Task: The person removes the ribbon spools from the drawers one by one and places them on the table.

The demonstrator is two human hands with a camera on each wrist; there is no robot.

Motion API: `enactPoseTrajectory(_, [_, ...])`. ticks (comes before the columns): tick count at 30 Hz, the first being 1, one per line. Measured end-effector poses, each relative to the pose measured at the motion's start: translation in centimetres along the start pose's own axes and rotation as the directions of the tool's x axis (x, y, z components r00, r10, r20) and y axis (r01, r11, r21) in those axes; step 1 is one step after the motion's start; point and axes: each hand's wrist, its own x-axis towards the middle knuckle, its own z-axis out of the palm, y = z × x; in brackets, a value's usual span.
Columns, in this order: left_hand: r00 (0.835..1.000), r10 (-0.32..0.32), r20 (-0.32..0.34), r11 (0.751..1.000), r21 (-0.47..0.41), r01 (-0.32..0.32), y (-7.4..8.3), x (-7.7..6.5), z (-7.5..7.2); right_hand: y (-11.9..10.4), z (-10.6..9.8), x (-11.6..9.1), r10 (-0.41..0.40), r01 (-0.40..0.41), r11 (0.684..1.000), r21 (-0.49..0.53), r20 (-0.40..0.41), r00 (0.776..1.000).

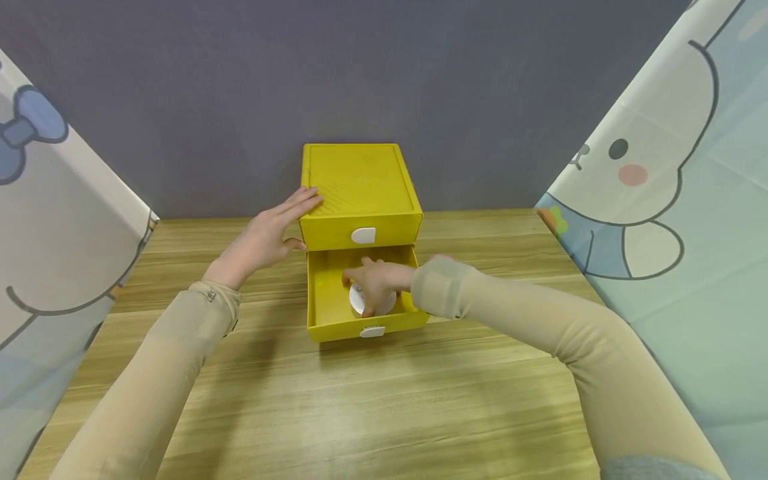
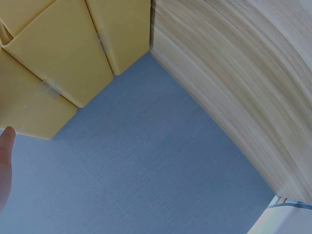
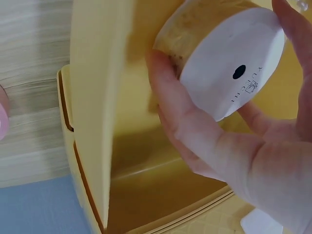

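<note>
My right hand (image 1: 379, 279) reaches into the pulled-out lower drawer (image 1: 327, 290) of a yellow drawer cabinet (image 1: 360, 180). It grips a ribbon spool (image 3: 231, 63) with a white round face, a dark centre hole and small printed letters. A yellowish band wraps the spool's side, and fingers lie around its rim. My left hand (image 1: 270, 233) rests at the cabinet's upper left front edge, straight fingers on the top and thumb by the side. Only one fingertip (image 2: 7, 141) of it shows in the left wrist view, close to the yellow side wall.
White tabs (image 1: 363, 235) mark the drawer fronts. A pink round object (image 3: 3, 112) lies on the wooden table (image 1: 360, 407), mostly hidden behind the right sleeve in the head view. A grey wall (image 1: 348, 73) stands behind, with cartoon-printed cloths (image 1: 654, 220) at both sides.
</note>
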Motion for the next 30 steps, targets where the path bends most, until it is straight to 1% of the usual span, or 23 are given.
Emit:
enactPoseTrajectory(8, [1.0,0.002,-0.012,1.0,0.005,-0.002,-0.1,0.0,0.1,0.1,-0.2,0.1,0.002,-0.002,1.0,0.012,0.013,1.0])
enactPoseTrajectory(15, [1.0,-0.002,-0.001,1.0,0.002,0.002,-0.1,0.0,0.1,0.2,-0.5,0.2,-0.005,0.005,1.0,0.007,0.024,1.0])
enactPoseTrajectory(19, [1.0,-0.011,0.004,1.0,0.0,0.011,-0.1,0.0,0.0,0.2,-0.8,0.1,0.015,-0.014,1.0,-0.005,0.047,0.999])
enactPoseTrajectory(26, [1.0,-0.022,0.018,1.0,0.0,0.022,0.1,-0.1,0.0,0.1,-1.1,-0.1,0.034,-0.038,0.998,0.046,0.076,0.997])
enactPoseTrajectory(30, [1.0,-0.022,0.022,1.0,0.002,0.022,0.1,-0.1,-0.1,0.1,-1.2,-0.4,0.026,-0.03,0.999,0.042,0.074,0.997])
